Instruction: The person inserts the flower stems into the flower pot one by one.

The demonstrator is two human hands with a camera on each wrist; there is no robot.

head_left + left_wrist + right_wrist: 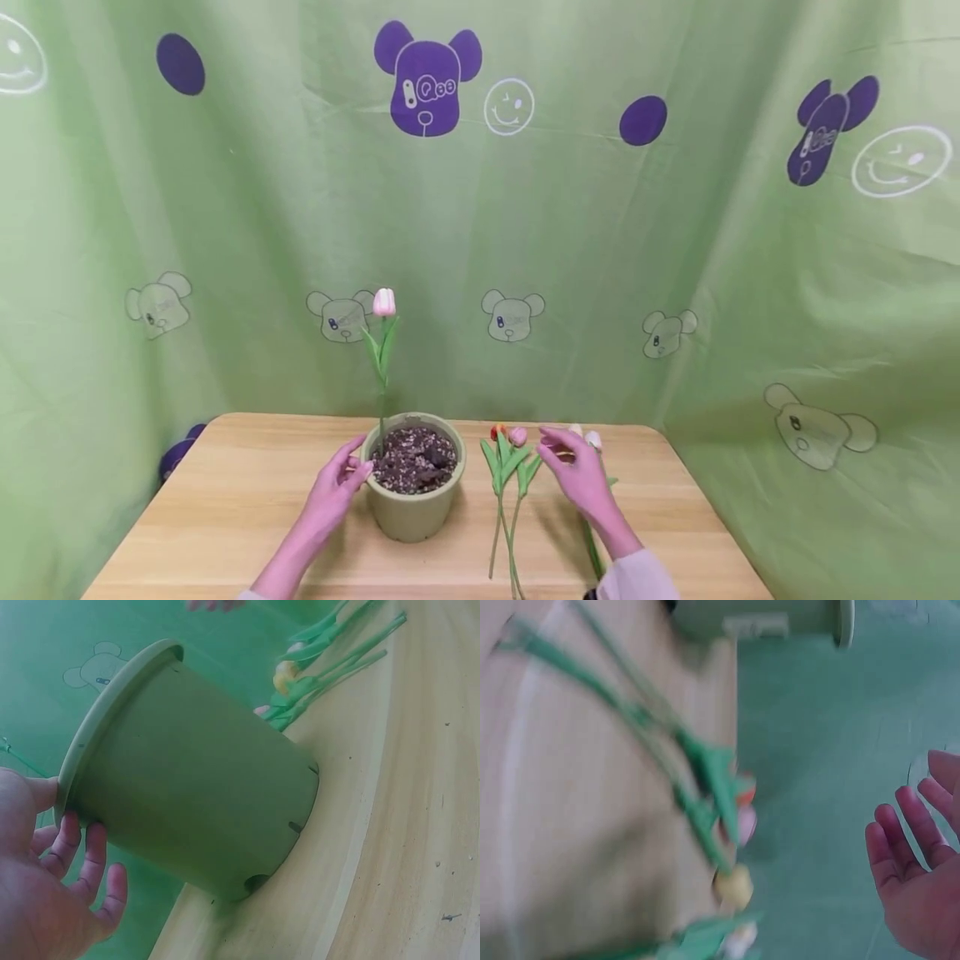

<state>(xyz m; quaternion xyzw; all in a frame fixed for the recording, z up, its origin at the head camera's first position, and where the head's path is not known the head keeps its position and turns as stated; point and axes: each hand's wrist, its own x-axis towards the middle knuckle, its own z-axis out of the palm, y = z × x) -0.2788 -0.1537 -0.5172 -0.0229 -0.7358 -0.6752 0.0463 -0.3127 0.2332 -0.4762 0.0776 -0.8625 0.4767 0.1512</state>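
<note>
A green flowerpot (412, 508) filled with dark, speckled soil (414, 462) stands on the table. One pale pink tulip (384, 302) rises upright from the soil at the pot's left side. My left hand (337, 483) holds the pot's left rim; in the left wrist view its thumb and fingers (91, 859) lie at the rim. To the right of the pot, my right hand (579, 475) hovers over the lying tulips with bent, spread fingers and nothing in them. Below it lie a red tulip (498, 432), a pink tulip (517, 436) and a white tulip (593, 439).
The wooden table (240, 500) ends at a back edge close to a green curtain (585, 250) printed with bear heads and smileys. A yellowish tulip (733, 886) lies among the others, stems toward the front edge.
</note>
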